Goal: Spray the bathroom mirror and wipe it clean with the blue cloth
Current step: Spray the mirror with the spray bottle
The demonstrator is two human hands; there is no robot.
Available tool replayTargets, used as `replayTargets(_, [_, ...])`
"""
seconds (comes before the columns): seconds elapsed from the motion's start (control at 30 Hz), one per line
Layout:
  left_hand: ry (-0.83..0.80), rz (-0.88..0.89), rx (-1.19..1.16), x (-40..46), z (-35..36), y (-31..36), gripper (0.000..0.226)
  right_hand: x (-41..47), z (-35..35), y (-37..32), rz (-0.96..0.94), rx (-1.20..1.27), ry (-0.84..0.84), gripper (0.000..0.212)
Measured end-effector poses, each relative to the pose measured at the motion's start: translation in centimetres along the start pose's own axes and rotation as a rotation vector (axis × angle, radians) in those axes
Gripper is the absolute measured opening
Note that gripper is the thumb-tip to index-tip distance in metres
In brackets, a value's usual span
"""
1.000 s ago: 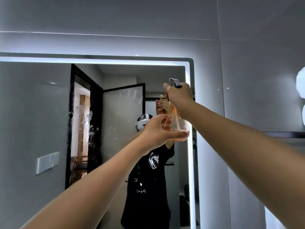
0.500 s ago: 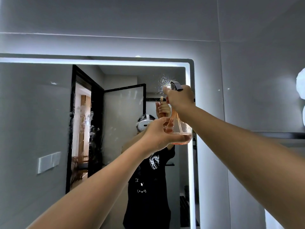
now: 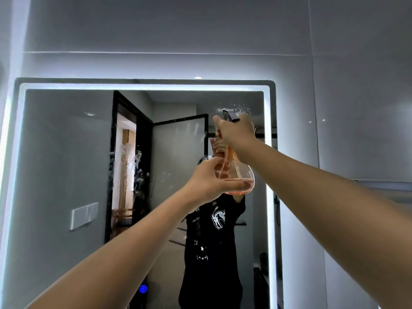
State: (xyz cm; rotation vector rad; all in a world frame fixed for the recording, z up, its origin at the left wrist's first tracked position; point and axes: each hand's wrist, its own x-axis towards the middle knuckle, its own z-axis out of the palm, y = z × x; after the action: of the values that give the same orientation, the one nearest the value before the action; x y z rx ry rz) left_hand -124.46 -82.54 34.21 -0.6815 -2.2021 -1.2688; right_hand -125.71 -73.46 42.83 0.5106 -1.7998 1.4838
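Wall: pale grey tiled wall (image 3: 347,63) fills the top and right of the frame, a thin seam running across above the mirror.
Mirror: the lit-edged bathroom mirror (image 3: 66,152) takes up the left and centre, its glowing border along the top and right side. It reflects a dark-framed doorway, a glass door, a wall switch plate at lower left and my own dark printed shirt at lower centre. Wet streaks and droplets cling to the glass left of centre, by the reflected doorway.
My arms: both reach up from the bottom corners and meet right of centre, in front of the mirror's right part.
Spray bottle: the clear flask-shaped spray bottle (image 3: 239,177) hangs between my hands, a shallow layer of pinkish liquid in its rounded base, grey nozzle at the top pointing at the glass.
Right grip: my right hand (image 3: 237,132) is curled round the bottle's neck and trigger head, above centre.
Left grip: my left hand (image 3: 208,181) cups the rounded base from the left, fingers wrapped under it.
Spray: a fine burst of droplets (image 3: 242,108) shows just above the nozzle, near the mirror's upper right corner.
Blue cloth: not in view.
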Motion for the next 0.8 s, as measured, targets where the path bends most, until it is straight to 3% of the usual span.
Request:
replayTargets(0.27, [0.006,-0.025,-0.002,-0.7,-0.6,-0.3,0.068,-1.2,0.6,-0.4,-0.002,0.057,0.056,0.04])
replayTargets(0.6, [-0.039,-0.052,0.016,-1.9,-0.6,0.1,0.052,-1.3,1.0,0.3,0.007,0.09,-0.024,0.031])
replayTargets(0.8, [0.005,-0.084,0.046,-2.0,-0.6,0.5,0.058,-0.3,1.8,0.7,-0.029,0.113,-0.105,0.044])
